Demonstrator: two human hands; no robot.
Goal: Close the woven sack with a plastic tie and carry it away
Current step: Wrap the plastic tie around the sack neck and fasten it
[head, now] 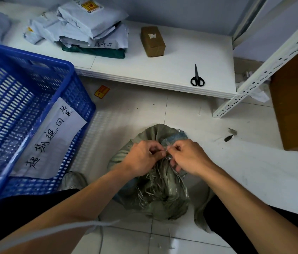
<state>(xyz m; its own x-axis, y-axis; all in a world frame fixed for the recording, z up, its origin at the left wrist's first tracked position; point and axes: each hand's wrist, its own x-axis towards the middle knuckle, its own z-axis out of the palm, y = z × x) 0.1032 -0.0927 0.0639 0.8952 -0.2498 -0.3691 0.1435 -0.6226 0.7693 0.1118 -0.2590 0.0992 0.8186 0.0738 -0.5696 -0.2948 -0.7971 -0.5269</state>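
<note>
So we've got the grey-green woven plastic sack (155, 195) sitting on the white tiled floor (190, 114) right between our knees, its frayed mouth bunched up into a neck. Both hands are on that neck: our left hand (142, 158) and right hand (186, 156) are curled shut, fingertips pinched together where they meet, nipping what looks like a thin pale plastic tie (166, 152) at the gather, though it's too small to see properly. A blurry white strip (56, 233) cuts across the bottom left, very close to the camera, can't tell what it is. To our left sits a big blue slotted plastic crate (25, 114) with a handwritten white paper sheet (51, 140) in it. Beyond the sack there's a low white shelf board (162, 70) holding black-handled scissors (197, 77), a small brown cardboard box (152, 42) and a heap of pale grey mailer bags (82, 26). A white perforated metal upright (265, 70) leans across on the right.
</note>
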